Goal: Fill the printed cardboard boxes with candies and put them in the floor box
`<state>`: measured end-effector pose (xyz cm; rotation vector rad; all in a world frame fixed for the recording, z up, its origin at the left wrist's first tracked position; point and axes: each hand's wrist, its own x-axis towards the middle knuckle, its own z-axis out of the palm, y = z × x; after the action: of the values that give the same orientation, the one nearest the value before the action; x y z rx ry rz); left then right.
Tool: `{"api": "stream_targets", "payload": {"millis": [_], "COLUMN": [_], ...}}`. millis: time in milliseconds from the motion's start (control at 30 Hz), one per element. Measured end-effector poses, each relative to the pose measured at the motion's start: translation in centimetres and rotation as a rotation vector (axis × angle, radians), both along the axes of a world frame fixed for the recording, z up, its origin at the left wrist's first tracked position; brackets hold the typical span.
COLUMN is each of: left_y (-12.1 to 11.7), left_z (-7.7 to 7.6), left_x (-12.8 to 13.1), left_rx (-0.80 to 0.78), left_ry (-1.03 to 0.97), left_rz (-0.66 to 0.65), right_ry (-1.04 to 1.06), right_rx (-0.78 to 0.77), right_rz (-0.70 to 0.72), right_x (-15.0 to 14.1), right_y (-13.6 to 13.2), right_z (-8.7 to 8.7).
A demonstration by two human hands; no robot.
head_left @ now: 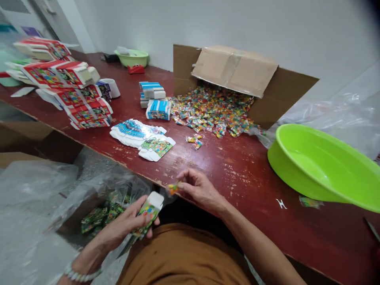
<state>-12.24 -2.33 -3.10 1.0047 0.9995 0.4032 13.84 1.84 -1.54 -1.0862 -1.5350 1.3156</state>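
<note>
My left hand (130, 219) is wrapped round a small green printed carton (148, 211), whose white end flap stands up at the top. Between the thumb and fingers of my right hand (200, 190) is a small clear packet of colourful candy (172, 189), just right of the carton and apart from it. Flat green and blue cartons (157, 147) lie fanned out near the table edge. A few candy packets (195, 139) sit by themselves in front of a big heap of the same packets (210, 111), which spreads from a cardboard box (234, 69) on its side.
A large lime-green basin (297, 174) stands at the right of the red table (237, 174). Stacked red cartons (68, 87) and blue cartons (158, 109) stand to the left. Below the edge, a plastic-lined box holds filled green cartons (101, 217). Scissors-like metal (371, 228) lies far right.
</note>
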Motion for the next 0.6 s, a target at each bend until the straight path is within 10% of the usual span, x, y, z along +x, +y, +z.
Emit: {"api": "stream_targets", "payload": {"millis": [300,467,600], "left_y": [0.4,0.5,0.4], "left_z": [2.0,2.2,2.4], "left_x": [5.7,6.3,6.7], "left_rx": [0.259,0.163,0.038], "left_ry": [-0.042,-0.24,-0.348], "left_rz": [0.095,0.297,0.428], "right_ry": [-0.262,0.102,0.371], "right_rx": [0.355,0.094,-0.255], "right_rz": [0.246,-0.029,0.021], "right_x": [-1.6,-1.4,-1.4], "right_y": [-0.7,-0.2,-0.2], "right_z": [2.7,2.6,1.9]}}
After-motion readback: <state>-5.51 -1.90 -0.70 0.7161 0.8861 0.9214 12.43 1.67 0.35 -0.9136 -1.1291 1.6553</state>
